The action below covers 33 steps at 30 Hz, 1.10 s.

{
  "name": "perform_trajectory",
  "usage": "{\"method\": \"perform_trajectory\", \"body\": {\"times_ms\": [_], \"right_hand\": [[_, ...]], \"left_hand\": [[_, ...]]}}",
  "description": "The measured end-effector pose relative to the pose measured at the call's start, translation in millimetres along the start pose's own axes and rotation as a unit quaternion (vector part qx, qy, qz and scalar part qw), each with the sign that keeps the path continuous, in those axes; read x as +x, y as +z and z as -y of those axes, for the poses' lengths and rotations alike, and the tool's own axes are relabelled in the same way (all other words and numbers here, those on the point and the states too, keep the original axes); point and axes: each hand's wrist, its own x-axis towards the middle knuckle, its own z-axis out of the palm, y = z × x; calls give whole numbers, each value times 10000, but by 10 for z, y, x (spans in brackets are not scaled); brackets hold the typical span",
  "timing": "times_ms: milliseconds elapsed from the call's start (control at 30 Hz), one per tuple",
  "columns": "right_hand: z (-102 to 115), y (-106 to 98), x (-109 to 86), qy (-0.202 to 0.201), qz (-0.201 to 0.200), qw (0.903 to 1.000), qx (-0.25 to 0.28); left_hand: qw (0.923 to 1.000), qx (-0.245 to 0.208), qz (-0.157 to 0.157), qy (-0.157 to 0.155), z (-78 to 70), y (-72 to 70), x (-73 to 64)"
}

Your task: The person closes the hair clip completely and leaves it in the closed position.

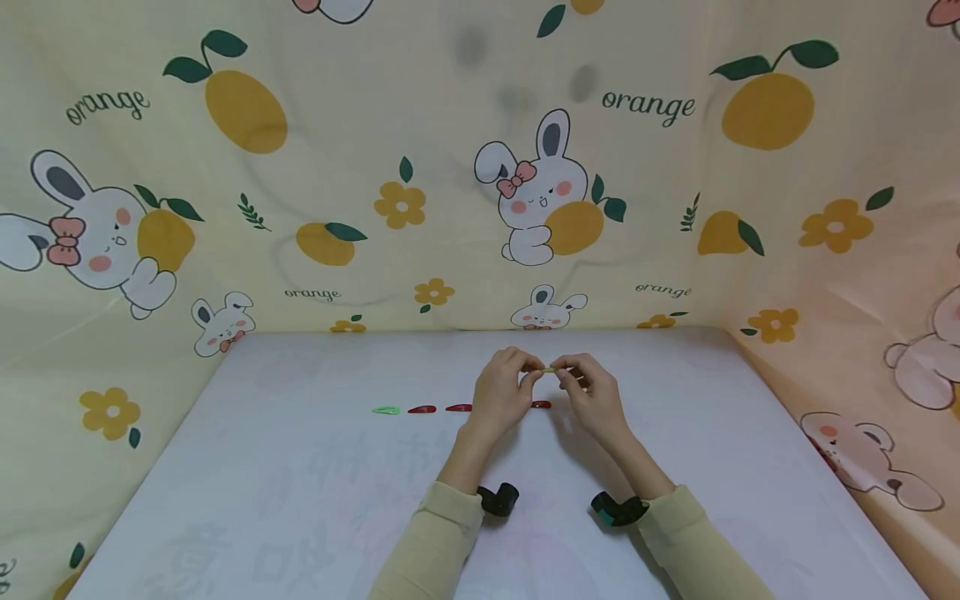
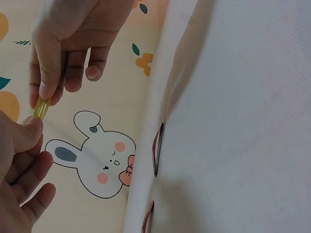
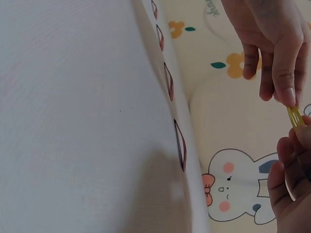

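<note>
A yellow snap hair clip (image 1: 549, 370) is stretched between my two hands, held up above the far part of the table. My left hand (image 1: 501, 390) pinches one end of it between thumb and index finger. At the other end, the thumb and fingertips of my right hand (image 1: 596, 396) pinch it. Slots along the clip (image 2: 42, 108) show in the left wrist view, and its ends are covered by fingers. Below the hands lies a row of clips: a green one (image 1: 386, 410) at the left, then red ones (image 1: 422, 409). My left hand hides part of this row.
The white table (image 1: 315, 500) has its back edge against a curtain (image 1: 420, 108) printed with rabbits and oranges, which also hangs at both sides. In the right wrist view several red clips (image 3: 180, 145) line up along the table. Black cameras (image 1: 498, 500) sit on both wrists.
</note>
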Motion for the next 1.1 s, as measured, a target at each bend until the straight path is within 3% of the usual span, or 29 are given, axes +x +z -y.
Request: {"method": "perform_trajectory", "body": {"times_ms": [667,900,1100], "right_hand": [[32,-21,-17,83,316,9995,-21],[-306,48,-2,126,300,9994,-116],[-404,46,-2,140,344,9993,20]], "left_hand": [[9997,-52,192,-126,6,-37,-14],[9997,-48,214,-51,15,-44,-18],[9997,-9,247,-10,30,-40,-19]]}}
